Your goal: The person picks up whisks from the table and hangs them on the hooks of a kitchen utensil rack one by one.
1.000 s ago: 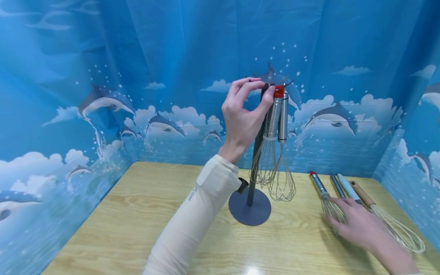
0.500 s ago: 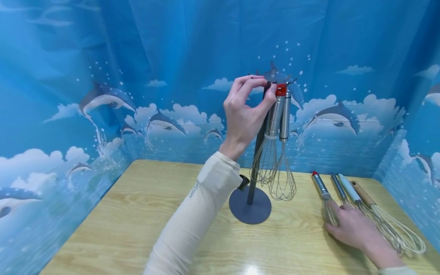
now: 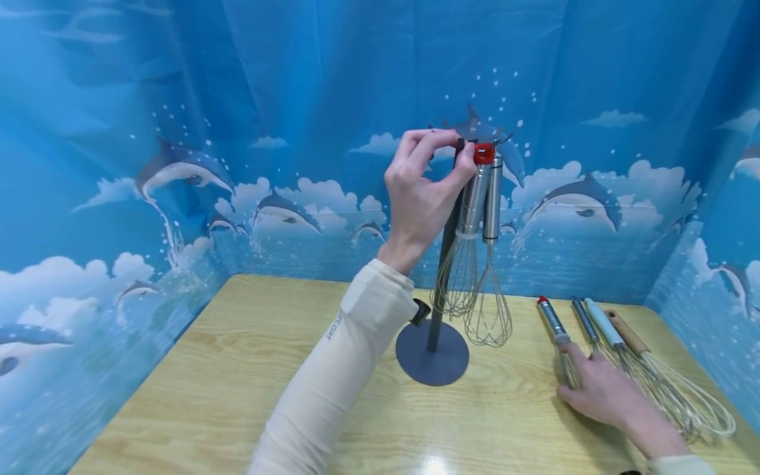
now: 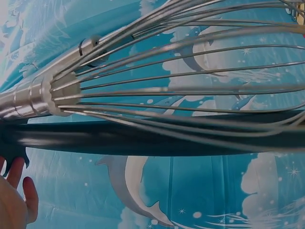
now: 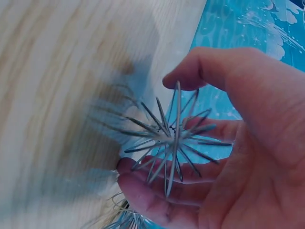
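Observation:
My left hand (image 3: 420,185) pinches the top of a dark upright stand (image 3: 441,284), its thumb right by the red cap (image 3: 483,153) of a hanging whisk. That steel-handled balloon whisk (image 3: 472,204) hangs from the stand beside a slimmer steel whisk (image 3: 493,204). In the left wrist view, whisk wires (image 4: 181,90) stretch along the pole, with fingertips (image 4: 30,191) near a black hook. Low on the right, my right hand (image 3: 602,392) grips the wires of a red-tipped whisk (image 3: 552,320) lying on the table; the right wrist view shows thumb and fingers around its wires (image 5: 167,138).
To the right of the gripped whisk lie a dark-handled whisk (image 3: 584,320), a pale blue-handled one (image 3: 604,323) and a wooden-handled one (image 3: 628,333). The stand's round base (image 3: 432,369) rests on the wood table (image 3: 267,369). A blue dolphin-print curtain (image 3: 332,99) surrounds the table.
My right hand has settled onto the red-tipped whisk's wires, its fingers closing round them. The left hand stays at the top of the stand.

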`<state>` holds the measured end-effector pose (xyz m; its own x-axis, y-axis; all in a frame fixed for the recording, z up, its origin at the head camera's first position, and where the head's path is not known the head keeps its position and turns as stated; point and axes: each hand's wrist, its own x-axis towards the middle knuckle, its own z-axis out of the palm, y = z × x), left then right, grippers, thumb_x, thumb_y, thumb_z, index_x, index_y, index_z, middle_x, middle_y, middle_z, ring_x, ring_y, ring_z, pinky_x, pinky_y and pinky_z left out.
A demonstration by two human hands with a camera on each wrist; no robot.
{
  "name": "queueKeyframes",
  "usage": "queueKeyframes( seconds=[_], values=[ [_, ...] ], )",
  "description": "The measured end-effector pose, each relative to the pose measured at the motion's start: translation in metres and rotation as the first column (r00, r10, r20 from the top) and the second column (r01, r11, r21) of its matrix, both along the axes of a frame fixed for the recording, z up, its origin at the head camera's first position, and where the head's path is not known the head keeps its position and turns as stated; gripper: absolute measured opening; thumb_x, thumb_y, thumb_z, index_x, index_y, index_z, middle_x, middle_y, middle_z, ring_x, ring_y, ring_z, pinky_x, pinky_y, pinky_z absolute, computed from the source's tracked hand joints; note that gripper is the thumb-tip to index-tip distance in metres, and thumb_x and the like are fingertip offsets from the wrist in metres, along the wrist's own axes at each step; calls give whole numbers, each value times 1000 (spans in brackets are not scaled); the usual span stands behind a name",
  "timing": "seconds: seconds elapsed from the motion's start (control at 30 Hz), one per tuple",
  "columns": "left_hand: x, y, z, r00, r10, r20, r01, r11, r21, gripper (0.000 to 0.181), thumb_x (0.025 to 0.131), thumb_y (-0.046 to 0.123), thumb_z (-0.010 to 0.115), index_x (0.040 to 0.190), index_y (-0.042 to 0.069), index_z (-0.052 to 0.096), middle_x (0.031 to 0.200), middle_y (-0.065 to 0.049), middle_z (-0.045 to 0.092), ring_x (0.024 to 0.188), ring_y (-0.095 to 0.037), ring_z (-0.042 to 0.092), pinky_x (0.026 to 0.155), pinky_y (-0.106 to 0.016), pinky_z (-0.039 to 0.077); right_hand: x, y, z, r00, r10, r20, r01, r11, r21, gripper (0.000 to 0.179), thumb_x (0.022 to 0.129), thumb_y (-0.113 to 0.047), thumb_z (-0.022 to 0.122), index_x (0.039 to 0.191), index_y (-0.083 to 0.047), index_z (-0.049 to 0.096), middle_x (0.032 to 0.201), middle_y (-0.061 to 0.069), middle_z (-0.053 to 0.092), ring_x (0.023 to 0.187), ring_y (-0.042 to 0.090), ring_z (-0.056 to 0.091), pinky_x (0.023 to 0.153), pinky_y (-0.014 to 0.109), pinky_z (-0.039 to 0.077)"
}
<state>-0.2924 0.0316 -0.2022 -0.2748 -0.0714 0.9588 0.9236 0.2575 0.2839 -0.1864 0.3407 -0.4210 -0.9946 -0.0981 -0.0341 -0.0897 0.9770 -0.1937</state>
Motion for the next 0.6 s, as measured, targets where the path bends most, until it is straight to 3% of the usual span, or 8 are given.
queueKeyframes(
  seconds=[0.3, 0.47, 0.6],
  values=[
    [-3, -2, 1, 999, -24, 24, 24, 1000, -2, 22, 92, 17, 69, 103, -1, 74, 107, -17, 67, 99, -25, 61, 87, -16, 48, -3, 2, -3, 998, -23, 61, 27, 997, -72, 71, 87, -31, 72, 138, 0, 33, 101, 37, 57, 83, 40, 64, 61, 54, 51],
    [-4, -3, 1, 996, -66, 68, 66, 998, -1, 23, 93, 18, 68, 105, 0, 73, 111, -17, 67, 102, -24, 62, 89, -15, 51, -3, 3, -5, 999, 1, 50, 4, 995, -103, 77, 92, -35, 70, 146, 2, 28, 106, 38, 61, 92, 49, 64, 66, 59, 53],
    [-4, -5, 1, 987, -116, 112, 115, 993, 15, 22, 94, 17, 67, 106, 0, 72, 114, -17, 66, 106, -24, 63, 91, -17, 54, -1, 3, -6, 1000, 6, 14, -3, 988, -157, 73, 97, -31, 64, 150, 3, 27, 88, 20, 64, 81, 36, 62, 62, 47, 51]
  ],
)
